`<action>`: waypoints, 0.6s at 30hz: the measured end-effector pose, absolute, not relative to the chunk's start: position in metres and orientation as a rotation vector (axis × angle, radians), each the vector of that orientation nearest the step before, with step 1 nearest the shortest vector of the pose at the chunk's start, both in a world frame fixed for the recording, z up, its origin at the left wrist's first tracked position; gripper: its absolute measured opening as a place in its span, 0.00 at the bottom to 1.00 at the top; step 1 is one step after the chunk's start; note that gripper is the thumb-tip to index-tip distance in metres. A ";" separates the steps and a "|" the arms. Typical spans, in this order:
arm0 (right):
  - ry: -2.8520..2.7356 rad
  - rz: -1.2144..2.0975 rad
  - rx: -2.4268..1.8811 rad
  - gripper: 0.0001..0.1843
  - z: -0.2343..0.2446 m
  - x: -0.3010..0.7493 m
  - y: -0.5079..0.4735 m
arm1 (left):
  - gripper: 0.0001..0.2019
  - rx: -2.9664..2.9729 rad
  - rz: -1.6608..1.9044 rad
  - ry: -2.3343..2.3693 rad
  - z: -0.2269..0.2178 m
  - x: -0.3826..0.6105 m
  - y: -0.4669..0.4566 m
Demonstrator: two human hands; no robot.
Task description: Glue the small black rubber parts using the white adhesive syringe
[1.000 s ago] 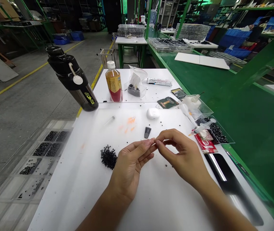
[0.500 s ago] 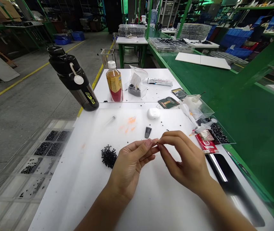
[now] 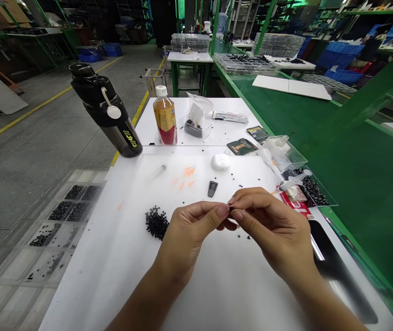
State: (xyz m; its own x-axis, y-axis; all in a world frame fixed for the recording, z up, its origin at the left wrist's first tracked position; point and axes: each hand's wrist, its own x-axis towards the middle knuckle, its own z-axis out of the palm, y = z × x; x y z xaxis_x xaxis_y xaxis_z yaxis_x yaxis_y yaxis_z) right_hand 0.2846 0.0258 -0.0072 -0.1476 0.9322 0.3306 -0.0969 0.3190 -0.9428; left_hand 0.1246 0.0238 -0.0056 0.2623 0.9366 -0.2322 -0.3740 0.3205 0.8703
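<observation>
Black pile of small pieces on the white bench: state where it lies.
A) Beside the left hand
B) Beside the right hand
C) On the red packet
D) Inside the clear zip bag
A: the pile of small black pieces sits just outside the left hand.

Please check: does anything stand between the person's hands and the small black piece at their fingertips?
Nothing visible does: the left hand and right hand meet at the small black piece, with no other object between.

White tabletop [image 3: 247,294] passage ahead; black granule pile [image 3: 156,223] at left hand [image 3: 191,239], clear tray [image 3: 311,191] past right hand [image 3: 272,234].
</observation>
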 end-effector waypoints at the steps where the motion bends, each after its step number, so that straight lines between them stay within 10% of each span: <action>1: -1.406 1.103 -0.823 0.09 -0.007 0.284 0.025 | 0.09 0.807 1.030 0.886 -0.006 0.124 0.024; 18: -1.660 0.707 -0.886 0.16 -0.015 0.288 0.027 | 0.08 0.862 1.071 0.947 -0.004 0.124 0.023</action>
